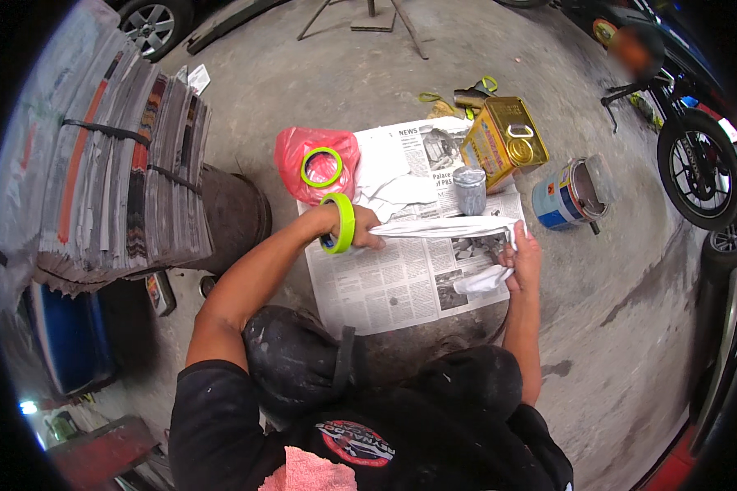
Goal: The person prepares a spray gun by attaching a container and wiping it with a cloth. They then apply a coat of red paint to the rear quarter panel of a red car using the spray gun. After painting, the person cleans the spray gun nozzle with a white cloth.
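A white cloth [438,228], pulled into a narrow strip, stretches between my two hands above a spread newspaper [368,286]. My left hand [360,226] is closed on its left end, with a lime-green tape roll [348,221] around that wrist. At the other end, my right hand [526,260] grips the cloth, and a loose tail hangs below the fingers. Beyond my left hand, another green tape roll [305,170] rests on a red plastic bag [290,151]. More white cloth [381,164] lies beside the bag. A grey-smeared container [470,196] stands just past the stretched strip.
A yellow rectangular tin [487,141] and a blue paint can [555,203] stand at the right. Tall bundled newspapers [131,180] rise at the left. A motorcycle wheel [678,168] is far right; a metal stand [372,27] is at the back.
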The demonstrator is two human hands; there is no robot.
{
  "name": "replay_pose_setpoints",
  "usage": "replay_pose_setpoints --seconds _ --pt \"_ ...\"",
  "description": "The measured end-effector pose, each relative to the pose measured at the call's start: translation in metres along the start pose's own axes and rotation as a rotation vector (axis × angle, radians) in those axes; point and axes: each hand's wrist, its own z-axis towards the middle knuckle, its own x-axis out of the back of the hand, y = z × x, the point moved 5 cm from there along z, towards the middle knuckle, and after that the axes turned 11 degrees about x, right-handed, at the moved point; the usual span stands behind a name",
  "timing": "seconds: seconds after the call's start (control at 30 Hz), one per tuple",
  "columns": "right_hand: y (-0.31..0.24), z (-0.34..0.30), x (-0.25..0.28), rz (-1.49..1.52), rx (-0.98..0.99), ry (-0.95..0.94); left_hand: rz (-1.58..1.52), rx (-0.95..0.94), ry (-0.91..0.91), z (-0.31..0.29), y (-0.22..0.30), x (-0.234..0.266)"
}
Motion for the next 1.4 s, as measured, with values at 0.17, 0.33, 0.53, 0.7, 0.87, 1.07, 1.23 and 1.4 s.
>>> replay_pose_setpoints --seconds 0.17,0.33,0.53,0.7,0.87,1.07,1.23,1.4 --pt "-0.033 0.001 0.051 0.434 -0.014 -0.062 -0.107 -0.024 -0.036 0.037 -0.036 -0.023" --pt "-0.106 -0.049 0.063 0.758 0.295 -0.256 -0.201 -0.001 -0.316 0.087 -0.012 -0.034" --pt "-0.154 -0.093 0.021 0.477 0.586 -0.326 -0.625 -0.058 -0.479 0.154 0.079 -0.069" --pt "-0.158 -0.102 0.059 -0.656 0.899 0.249 -1.104 -0.310 -0.576 0.158 0.122 -0.108" --pt "-0.187 -0.121 0.096 -0.827 1.274 0.616 -0.683 -0.019 0.086 0.225 0.099 -0.166" --pt "-0.255 -0.165 0.124 -0.613 1.355 0.873 -0.956 0.286 0.158 0.256 0.141 -0.212" --pt "-0.286 -0.166 0.103 -0.807 1.393 0.673 -1.410 0.531 0.492 0.280 0.206 -0.193" --pt "-0.226 -0.086 0.122 -1.356 0.706 0.252 -1.152 0.632 0.356 0.308 0.182 -0.190"
